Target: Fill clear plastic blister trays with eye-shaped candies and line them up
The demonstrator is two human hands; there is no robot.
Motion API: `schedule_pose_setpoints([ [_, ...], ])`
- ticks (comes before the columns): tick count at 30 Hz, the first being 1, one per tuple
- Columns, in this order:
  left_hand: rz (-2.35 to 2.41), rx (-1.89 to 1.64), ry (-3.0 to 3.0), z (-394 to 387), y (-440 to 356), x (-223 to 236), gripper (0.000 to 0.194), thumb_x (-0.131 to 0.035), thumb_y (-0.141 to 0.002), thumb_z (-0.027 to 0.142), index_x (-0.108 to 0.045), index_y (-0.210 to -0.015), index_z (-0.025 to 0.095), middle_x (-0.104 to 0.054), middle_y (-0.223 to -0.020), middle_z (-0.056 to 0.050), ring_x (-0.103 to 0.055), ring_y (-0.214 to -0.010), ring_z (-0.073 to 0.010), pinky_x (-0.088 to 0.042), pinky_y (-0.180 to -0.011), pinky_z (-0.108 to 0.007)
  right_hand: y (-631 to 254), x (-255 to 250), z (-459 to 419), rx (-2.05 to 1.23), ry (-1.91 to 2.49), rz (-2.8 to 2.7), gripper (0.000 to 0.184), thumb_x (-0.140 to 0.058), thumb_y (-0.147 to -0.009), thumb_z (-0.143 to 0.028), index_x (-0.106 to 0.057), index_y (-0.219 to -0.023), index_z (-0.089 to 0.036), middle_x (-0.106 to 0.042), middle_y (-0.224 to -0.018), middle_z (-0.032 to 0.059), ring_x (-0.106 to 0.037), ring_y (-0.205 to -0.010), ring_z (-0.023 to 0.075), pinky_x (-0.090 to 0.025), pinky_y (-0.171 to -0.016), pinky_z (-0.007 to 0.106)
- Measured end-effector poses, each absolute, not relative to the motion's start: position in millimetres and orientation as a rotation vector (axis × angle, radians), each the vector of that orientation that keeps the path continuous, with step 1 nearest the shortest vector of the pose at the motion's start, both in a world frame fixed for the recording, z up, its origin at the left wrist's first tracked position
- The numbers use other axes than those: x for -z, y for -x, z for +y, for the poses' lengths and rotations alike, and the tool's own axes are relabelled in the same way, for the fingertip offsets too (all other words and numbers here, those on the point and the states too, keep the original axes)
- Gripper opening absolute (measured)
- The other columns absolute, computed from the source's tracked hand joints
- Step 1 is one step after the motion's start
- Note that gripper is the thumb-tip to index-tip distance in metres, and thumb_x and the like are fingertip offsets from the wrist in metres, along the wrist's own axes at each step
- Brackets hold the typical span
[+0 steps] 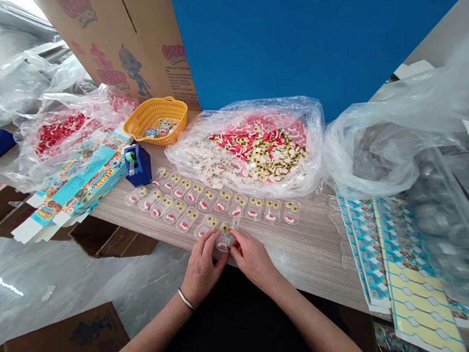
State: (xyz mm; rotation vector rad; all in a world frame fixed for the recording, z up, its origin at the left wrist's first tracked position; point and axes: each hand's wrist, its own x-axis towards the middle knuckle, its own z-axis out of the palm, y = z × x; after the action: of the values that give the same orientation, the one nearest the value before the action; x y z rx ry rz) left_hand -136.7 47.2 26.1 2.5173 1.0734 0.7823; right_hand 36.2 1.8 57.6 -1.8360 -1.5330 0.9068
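Both hands meet at the table's near edge on one small clear blister pack holding yellow and red candy pieces. My left hand, with a bangle on its wrist, pinches the pack's left side. My right hand pinches its right side. Just beyond lie two rows of several filled clear blister packs. Behind them an open plastic bag is heaped with loose red, white and yellow candies.
A yellow basket and a blue tape dispenser stand at left, beside printed cartons and another candy bag. Printed backing cards and crumpled clear plastic fill the right. A brown cardboard box stands behind.
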Motion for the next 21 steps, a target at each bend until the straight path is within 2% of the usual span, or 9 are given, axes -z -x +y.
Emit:
schedule_pose_setpoints([
  [4, 1.095, -0.667, -2.609, 48.8, 138.4, -29.5, 0.044, -0.065, -0.091, 0.022, -0.050, -0.132, 0.021, -0.062, -0.128, -0.013, -0.061, -0.116, -0.0290, -0.053, -0.098, -0.048, -35.9, -59.1, 3.7, -0.895, 1.838, -1.596, 0.030, -0.054, -0.093, -0.015, -0.066, -0.120, -0.019, -0.067, -0.109, 0.0072, -0.064, -0.098, 0.0196, -0.048, -0.087, 0.029],
  [9, 1.086, -0.668, -2.607, 50.1, 138.4, -29.8, 0.036, -0.063, -0.092, 0.021, -0.052, -0.126, 0.021, -0.063, -0.121, -0.012, -0.062, -0.111, -0.0277, -0.053, -0.095, -0.046, -36.7, -60.2, 9.7, -0.856, 1.853, -1.679, 0.030, -0.054, -0.095, -0.018, -0.066, -0.121, -0.025, -0.066, -0.110, 0.0048, -0.064, -0.100, 0.0188, -0.048, -0.088, 0.028],
  [14, 1.069, -0.732, -2.554, 50.6, 137.6, -29.2, 0.032, -0.063, -0.092, 0.024, -0.052, -0.122, 0.019, -0.063, -0.118, -0.012, -0.061, -0.110, -0.0261, -0.054, -0.095, -0.045, -38.8, -61.0, 19.7, -0.791, 1.987, -1.683, 0.039, -0.057, -0.095, -0.024, -0.058, -0.134, -0.022, -0.065, -0.116, 0.0079, -0.065, -0.101, 0.0214, -0.049, -0.084, 0.030],
  [21, 1.057, -0.728, -2.554, 55.2, 139.7, -27.7, 0.033, -0.064, -0.090, 0.021, -0.053, -0.121, 0.019, -0.064, -0.116, -0.012, -0.062, -0.108, -0.0258, -0.055, -0.094, -0.044, -35.1, -57.9, 23.6, -0.756, 2.027, -1.750, 0.041, -0.060, -0.095, -0.032, -0.055, -0.135, -0.024, -0.066, -0.119, 0.0079, -0.066, -0.102, 0.0246, -0.050, -0.081, 0.033],
])
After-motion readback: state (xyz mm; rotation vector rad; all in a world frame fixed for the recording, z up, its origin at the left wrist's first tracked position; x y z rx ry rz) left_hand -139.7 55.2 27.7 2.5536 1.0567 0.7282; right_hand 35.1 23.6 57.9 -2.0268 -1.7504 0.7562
